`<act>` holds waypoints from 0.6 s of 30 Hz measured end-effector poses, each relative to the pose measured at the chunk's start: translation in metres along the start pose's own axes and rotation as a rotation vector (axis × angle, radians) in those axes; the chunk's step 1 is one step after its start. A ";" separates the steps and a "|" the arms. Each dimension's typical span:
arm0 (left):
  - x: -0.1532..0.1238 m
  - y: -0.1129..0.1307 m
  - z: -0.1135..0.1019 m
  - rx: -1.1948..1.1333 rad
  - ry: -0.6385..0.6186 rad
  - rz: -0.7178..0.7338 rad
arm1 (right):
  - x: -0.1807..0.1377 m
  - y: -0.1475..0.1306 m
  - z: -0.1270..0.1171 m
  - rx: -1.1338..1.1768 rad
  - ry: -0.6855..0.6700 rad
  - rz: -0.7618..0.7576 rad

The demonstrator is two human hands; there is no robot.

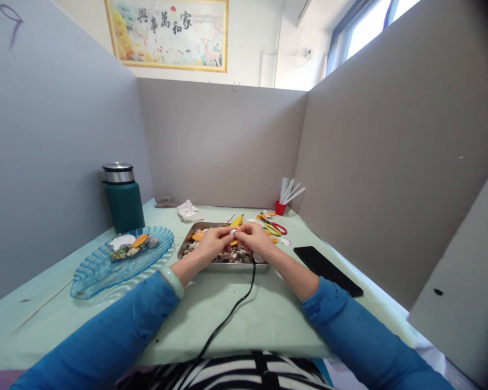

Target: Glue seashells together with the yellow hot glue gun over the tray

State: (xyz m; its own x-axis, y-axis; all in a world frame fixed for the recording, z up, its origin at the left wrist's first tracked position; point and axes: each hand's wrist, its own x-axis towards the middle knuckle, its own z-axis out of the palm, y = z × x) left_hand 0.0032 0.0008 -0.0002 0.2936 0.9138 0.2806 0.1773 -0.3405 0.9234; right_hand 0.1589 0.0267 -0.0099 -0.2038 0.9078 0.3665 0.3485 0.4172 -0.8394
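Above a metal tray (223,267) of shells and pebbles, my two hands meet fingertip to fingertip. Between them is a small white piece (233,232) that looks like a shell, partly covered by the fingers. My left hand (214,242) pinches it from the left, and my right hand (255,237) pinches it from the right. Just beyond the hands lies a yellow glue gun (237,221), mostly hidden by them. Its black cord (239,301) seems to be the one running over the tray's near edge toward my lap.
A blue shell-shaped dish (97,279) holding shells is at left, beside a green bottle (124,203) and a thin stick (44,304). At right are scissors (277,227), a red cup (280,208) of white sticks and a black flat object (327,270). Grey panels surround the table.
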 end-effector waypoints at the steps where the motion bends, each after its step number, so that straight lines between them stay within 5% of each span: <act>1: 0.000 0.000 0.000 0.025 0.007 0.003 | 0.000 0.001 0.000 0.001 -0.001 -0.002; 18: 0.003 -0.007 0.001 0.126 0.099 0.038 | -0.001 -0.003 0.000 0.071 -0.041 -0.025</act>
State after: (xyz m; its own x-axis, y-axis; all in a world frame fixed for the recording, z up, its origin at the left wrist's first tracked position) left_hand 0.0037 0.0052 -0.0058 0.2096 0.9149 0.3449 0.2856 -0.3947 0.8733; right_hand 0.1577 0.0242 -0.0076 -0.2494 0.8941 0.3719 0.2772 0.4339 -0.8573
